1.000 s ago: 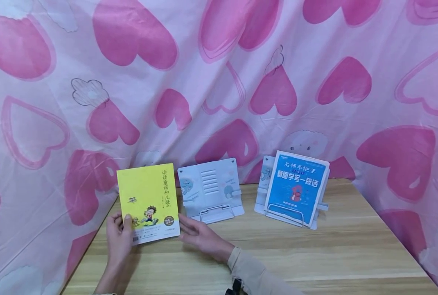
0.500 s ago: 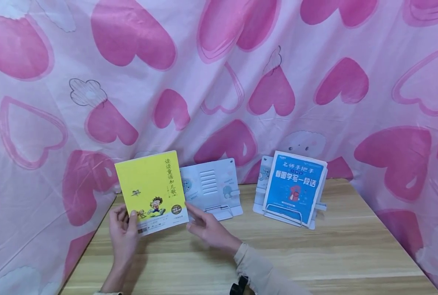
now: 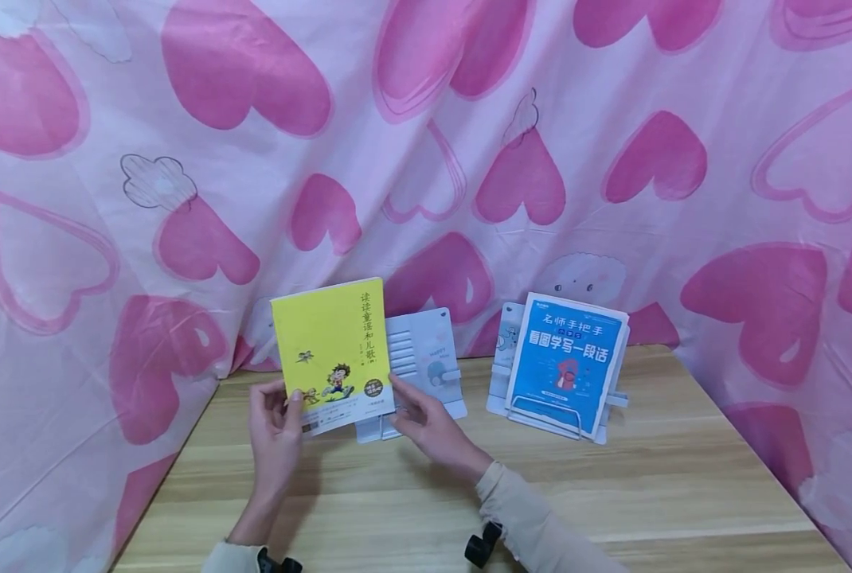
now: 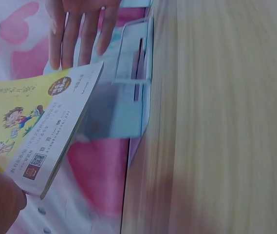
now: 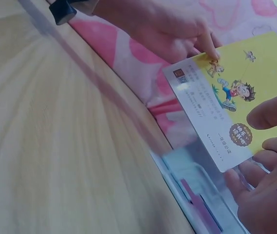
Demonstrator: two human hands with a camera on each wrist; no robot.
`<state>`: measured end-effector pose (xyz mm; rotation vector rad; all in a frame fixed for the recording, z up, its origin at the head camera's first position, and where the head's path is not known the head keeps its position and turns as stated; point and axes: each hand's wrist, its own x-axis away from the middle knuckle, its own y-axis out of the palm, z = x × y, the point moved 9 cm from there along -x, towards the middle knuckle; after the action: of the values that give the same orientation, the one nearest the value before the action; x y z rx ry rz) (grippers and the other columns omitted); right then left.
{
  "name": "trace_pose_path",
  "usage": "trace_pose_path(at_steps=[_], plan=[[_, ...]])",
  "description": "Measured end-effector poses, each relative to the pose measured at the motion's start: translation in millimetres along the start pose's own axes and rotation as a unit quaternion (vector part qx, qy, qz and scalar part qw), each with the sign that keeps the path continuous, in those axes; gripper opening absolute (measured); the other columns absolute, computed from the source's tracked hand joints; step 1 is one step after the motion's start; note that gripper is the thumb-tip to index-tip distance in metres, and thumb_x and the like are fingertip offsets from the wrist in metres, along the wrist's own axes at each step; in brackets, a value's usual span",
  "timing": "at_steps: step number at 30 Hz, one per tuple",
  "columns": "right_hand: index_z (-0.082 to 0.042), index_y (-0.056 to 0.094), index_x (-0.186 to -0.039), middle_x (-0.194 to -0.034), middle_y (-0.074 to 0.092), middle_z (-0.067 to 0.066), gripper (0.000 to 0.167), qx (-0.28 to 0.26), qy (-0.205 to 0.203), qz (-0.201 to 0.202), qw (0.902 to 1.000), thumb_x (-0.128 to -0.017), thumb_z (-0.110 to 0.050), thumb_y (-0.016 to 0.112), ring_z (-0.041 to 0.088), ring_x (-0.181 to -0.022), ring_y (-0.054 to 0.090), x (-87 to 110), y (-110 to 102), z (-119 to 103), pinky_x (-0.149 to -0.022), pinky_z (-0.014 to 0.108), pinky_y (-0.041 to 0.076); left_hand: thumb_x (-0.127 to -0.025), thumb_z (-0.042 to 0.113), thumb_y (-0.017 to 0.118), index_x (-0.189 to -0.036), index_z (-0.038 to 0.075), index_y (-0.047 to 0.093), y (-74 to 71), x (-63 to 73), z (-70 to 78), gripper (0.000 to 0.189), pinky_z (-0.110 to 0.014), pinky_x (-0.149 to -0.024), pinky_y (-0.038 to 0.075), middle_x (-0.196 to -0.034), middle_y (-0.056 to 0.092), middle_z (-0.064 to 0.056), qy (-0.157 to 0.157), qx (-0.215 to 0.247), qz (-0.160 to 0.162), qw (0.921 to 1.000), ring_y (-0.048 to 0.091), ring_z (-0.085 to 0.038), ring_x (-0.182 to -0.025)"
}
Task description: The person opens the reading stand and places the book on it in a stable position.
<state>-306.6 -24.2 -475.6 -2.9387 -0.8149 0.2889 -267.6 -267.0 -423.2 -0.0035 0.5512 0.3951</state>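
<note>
A yellow children's book [image 3: 333, 342] with a cartoon child on its cover is held up, slightly tilted, before the left book stand [image 3: 435, 338]. My left hand [image 3: 277, 434] pinches its lower left corner, thumb on the cover. At the lower right edge is my right hand [image 3: 436, 426]; in the left wrist view that hand's fingers [image 4: 87, 39] look straight and spread beside the book. The right wrist view has the right thumb [image 5: 269, 112] in front of the cover; whether it touches is unclear. The book hides much of the stand.
A second book stand [image 3: 498, 390] to the right carries a blue book [image 3: 565, 362] behind its wire holder. Both stands are on a wooden table [image 3: 655, 477]. A pink heart-patterned cloth [image 3: 412, 183] hangs behind and at both sides.
The yellow book has moved right and upward, carried from beside the left stand to in front of it. Both hands moved along with it. The blue book remains on its stand.
</note>
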Motion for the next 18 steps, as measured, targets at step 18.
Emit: trace_pose_path(at_steps=[18], plan=[[-0.034,0.028,-0.172,-0.180,0.025,-0.011,0.069,0.107,0.029,0.086,0.9902,-0.111,-0.025,0.061,0.029,-0.167,0.026,13.1,-70.6,19.9,-0.134,0.062,0.025,-0.105,-0.011,0.054,-0.130,-0.010,0.046,76.3,0.4,-18.0,0.026,-0.021,-0.094,0.059,-0.130,0.062,-0.020,-0.024,0.018,-0.066,0.9973,0.065,-0.023,-0.116]])
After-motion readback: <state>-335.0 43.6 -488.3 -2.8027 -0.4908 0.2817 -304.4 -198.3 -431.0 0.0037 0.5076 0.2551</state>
